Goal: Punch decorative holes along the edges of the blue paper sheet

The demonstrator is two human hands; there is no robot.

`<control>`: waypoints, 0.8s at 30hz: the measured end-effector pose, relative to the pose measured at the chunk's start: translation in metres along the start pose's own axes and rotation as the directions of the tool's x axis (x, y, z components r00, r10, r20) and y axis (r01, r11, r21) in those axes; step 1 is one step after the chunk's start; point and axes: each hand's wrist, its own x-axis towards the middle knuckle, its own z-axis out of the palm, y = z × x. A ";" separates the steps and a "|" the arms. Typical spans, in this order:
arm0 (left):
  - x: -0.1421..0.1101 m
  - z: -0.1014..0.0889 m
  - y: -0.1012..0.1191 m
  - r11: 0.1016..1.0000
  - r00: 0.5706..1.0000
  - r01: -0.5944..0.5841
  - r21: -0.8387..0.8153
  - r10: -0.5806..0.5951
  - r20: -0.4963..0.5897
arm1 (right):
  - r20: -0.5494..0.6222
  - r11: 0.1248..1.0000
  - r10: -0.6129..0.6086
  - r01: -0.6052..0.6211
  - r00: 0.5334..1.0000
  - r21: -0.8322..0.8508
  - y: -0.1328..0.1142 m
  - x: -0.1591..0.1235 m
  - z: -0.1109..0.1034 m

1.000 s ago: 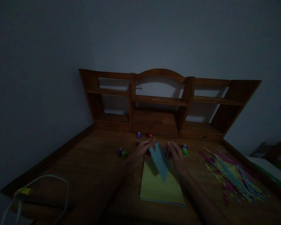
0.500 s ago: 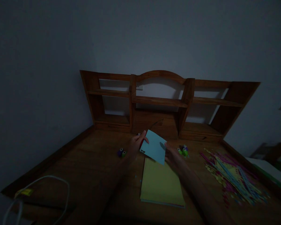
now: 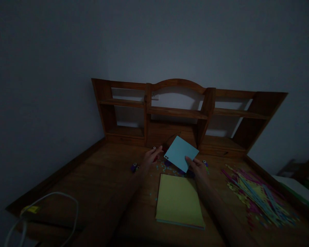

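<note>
Blue paper [image 3: 180, 151], lower-right edge pinched in right grip [image 3: 198, 168], left grip [image 3: 149, 157] loosely parted nearby.

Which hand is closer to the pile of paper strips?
Right. The right hand holds a blue sheet, left of the strips; the left hand is farther left.
</note>
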 end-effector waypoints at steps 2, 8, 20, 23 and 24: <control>-0.004 0.006 0.002 0.998 0.998 -0.009 0.054 0.005 0.065 | -0.011 1.000 -0.016 0.016 1.000 -0.011 -0.002 -0.001 0.001; -0.011 0.017 0.004 0.967 0.985 -0.155 0.201 0.137 0.100 | -0.018 1.000 -0.021 0.021 1.000 -0.022 -0.009 -0.005 0.005; -0.003 0.006 -0.014 0.988 0.998 0.061 -0.145 -0.057 0.030 | -0.037 0.999 -0.038 0.037 0.999 -0.031 -0.008 -0.006 0.003; -0.002 0.001 -0.019 0.968 0.994 0.109 -0.225 -0.105 0.031 | -0.045 0.999 -0.034 0.033 0.998 -0.026 -0.009 -0.006 0.003; -0.002 0.000 -0.020 0.981 0.998 0.067 -0.184 -0.065 0.017 | -0.051 0.999 -0.033 0.032 0.998 -0.021 -0.008 -0.005 0.003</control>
